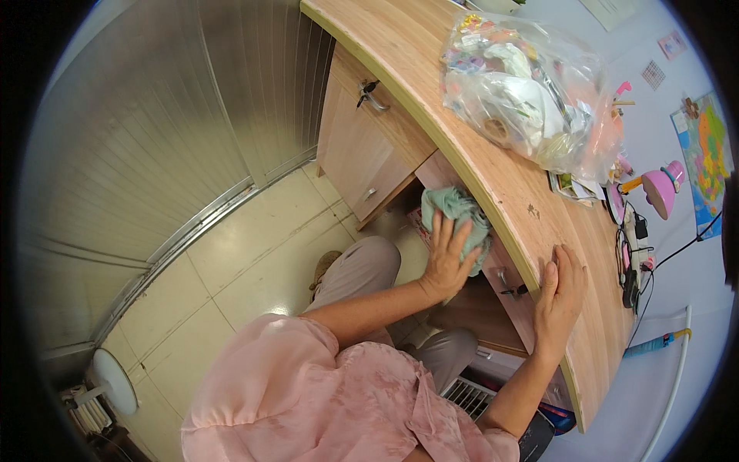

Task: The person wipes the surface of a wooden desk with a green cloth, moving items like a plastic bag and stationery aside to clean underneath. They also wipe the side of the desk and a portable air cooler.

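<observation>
My left hand (449, 258) presses a crumpled grey-green cloth (446, 202) against the front of a desk drawer (504, 250), just under the tabletop's edge. Its fingers lie over the cloth, and the palm side is hidden. Resting on the wooden desk (581, 239) near its front edge is my right hand (560, 296), fingers stretched out and nothing held. Below the edge, between my two hands, the drawer's metal handle (502, 276) shows, with a dark key (514, 291) beside it.
A clear plastic bag (531, 92) full of mixed items sits on the desk. Behind it stand a pink lamp (660, 190) and a power strip with cables (634, 246). A cabinet (362, 154) with a key in its lock is at far left, near a metal shutter (154, 146).
</observation>
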Motion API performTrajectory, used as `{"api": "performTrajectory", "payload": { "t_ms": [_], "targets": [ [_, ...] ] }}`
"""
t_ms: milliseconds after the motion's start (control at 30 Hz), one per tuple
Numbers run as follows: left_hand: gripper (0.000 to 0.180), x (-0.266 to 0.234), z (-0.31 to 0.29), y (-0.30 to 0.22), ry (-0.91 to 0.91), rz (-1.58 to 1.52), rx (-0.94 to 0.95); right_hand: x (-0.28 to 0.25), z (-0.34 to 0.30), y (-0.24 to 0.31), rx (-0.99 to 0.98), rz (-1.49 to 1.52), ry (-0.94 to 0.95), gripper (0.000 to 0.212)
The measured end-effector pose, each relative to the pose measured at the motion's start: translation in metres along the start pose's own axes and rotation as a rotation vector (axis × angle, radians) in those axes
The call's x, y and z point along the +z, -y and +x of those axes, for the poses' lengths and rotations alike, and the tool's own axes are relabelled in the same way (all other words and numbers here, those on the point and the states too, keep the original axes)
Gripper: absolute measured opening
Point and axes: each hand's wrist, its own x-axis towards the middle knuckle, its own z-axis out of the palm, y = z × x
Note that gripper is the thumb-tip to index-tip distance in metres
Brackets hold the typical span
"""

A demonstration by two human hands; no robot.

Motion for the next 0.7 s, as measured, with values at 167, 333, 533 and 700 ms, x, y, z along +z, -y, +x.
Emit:
{"api": "performTrajectory", "payload": {
  "t_ms": [167, 333, 533, 700],
  "targets": [
    [0.063, -0.034, 0.079, 0.018, -0.246, -0.005, -0.013, -0.001, -0.003, -0.002, 0.024, 0.044, 0.022, 0.030],
    [0.061, -0.059, 0.091, 0.021, -0.228, 0.108, 0.140, 0.001, -0.001, 0.000, 0.053, 0.076, 0.009, 0.030],
    [0.051, -0.129, 0.155, 0.020, -0.683, -0.256, -0.220, 0.000, -0.001, 0.004, 0.060, 0.075, 0.029, 0.030],
    [0.047, -0.168, 0.204, 0.064, -0.576, -0.056, -0.133, -0.003, -0.002, 0.004, 0.087, 0.065, 0.030, 0.031]
  ]
}}
